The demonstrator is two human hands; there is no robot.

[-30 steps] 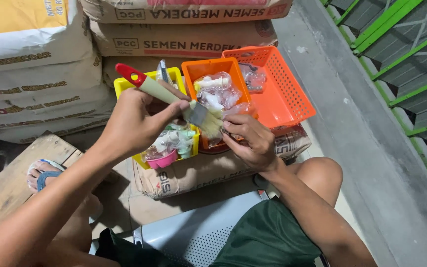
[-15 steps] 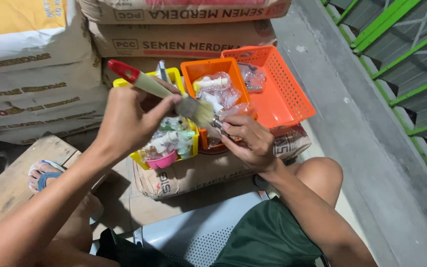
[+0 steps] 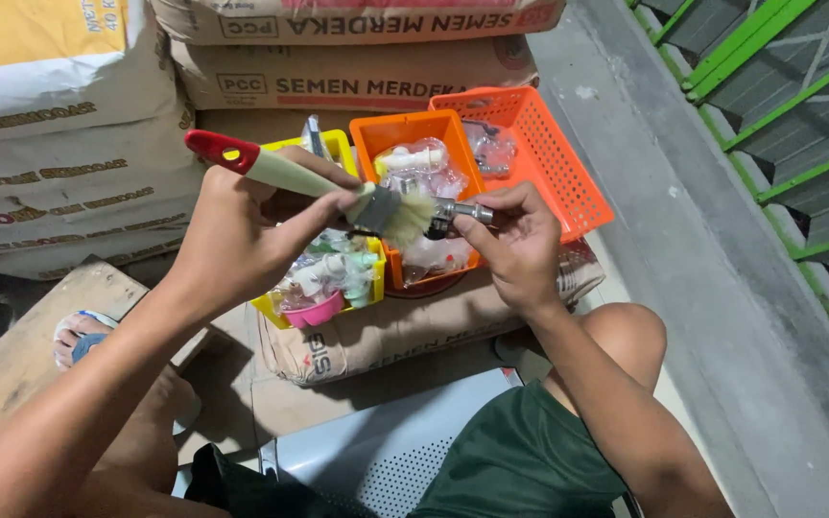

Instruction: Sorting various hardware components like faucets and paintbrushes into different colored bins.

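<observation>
Sitting low on a grey perforated metal seat (image 3: pixel 376 451), a person in dark green shorts (image 3: pixel 520 460) works over a row of small baskets. The left hand (image 3: pixel 242 235) is clenched around the pale handle of a paintbrush (image 3: pixel 314 182), whose red tip points up and left and whose cream bristles point right. The right hand (image 3: pixel 520 240) pinches a small metal fitting (image 3: pixel 458 211) between thumb and fingertips, held level just above the baskets, its near end touching the bristles (whether the bristles wrap it cannot be told). Beneath the hands, a yellow basket (image 3: pixel 338 144) holds wrapped white and green parts and a pink cup (image 3: pixel 314 312); just beside it stands a narrow orange basket (image 3: pixel 414 129) of bagged white parts, and next to that a wider orange mesh basket (image 3: pixel 549 163) with a few clear packets. All three rest on a brown paper sack (image 3: pixel 405 326). A sandalled foot (image 3: pixel 79 341) lies on a wooden board (image 3: pixel 11 364) at the left. Behind, stacked cement sacks (image 3: pixel 79 163) form a wall; green railings (image 3: pixel 779 115) border the grey floor at the right.
</observation>
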